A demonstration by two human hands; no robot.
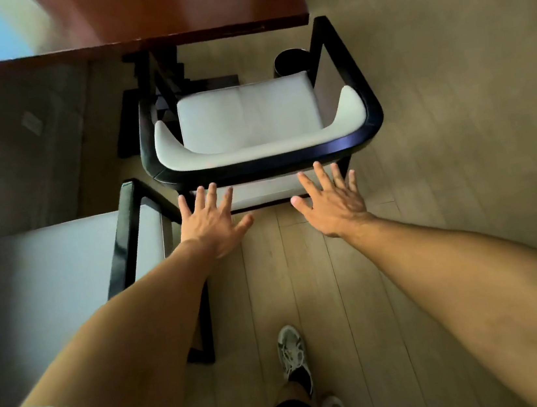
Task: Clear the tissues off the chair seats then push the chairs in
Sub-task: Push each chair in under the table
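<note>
A dark-framed armchair (265,164) with a pale seat cushion (245,114) faces the reddish wooden table (167,15), its front under the table edge. No tissue shows on its seat. My left hand (213,219) and my right hand (329,198) are both spread flat, fingers apart, right behind the chair's curved backrest, fingertips at its pale outer panel. Whether they touch it I cannot tell. A second armchair (128,235) of the same kind stands at the left, partly hidden by my left arm; the visible part of its seat is bare.
A dark round bin (291,60) stands on the floor under the table's right corner. The table's dark base (156,91) sits left of the chair. Wooden floorboards (324,298) run under my feet; pale floor spreads to the right.
</note>
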